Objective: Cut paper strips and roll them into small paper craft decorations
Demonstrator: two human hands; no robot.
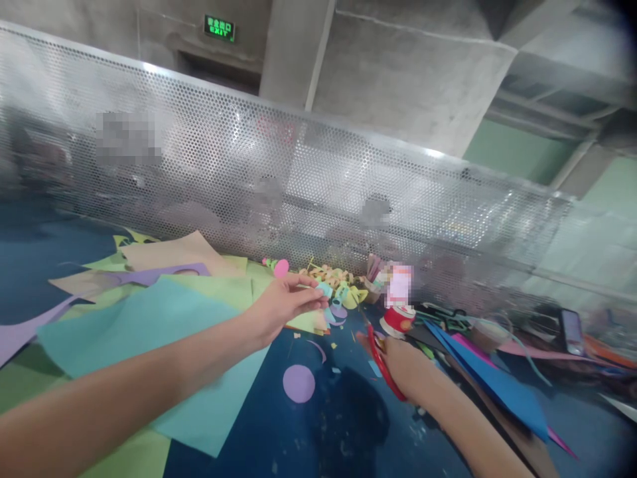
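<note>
My left hand (288, 305) is closed in a pinch on a small light blue paper piece (324, 289). Red-handled scissors (379, 365) are in my right hand (405, 365), which is closed around their handle; the blades are hard to make out. A round purple paper disc (299, 384) lies on the blue table (279, 438) between my forearms. Small paper scraps are scattered near it. Beneath my left arm a large light blue paper sheet (209, 372) lies over green and purple sheets.
Curled paper strips (331, 273) and a pink disc (281, 267) lie by the perforated metal screen (209, 159). A red-and-white tub (398, 320) stands beyond my right hand. On the right are blue paper (497, 382) and a phone (572, 332). Blurred people show through the screen.
</note>
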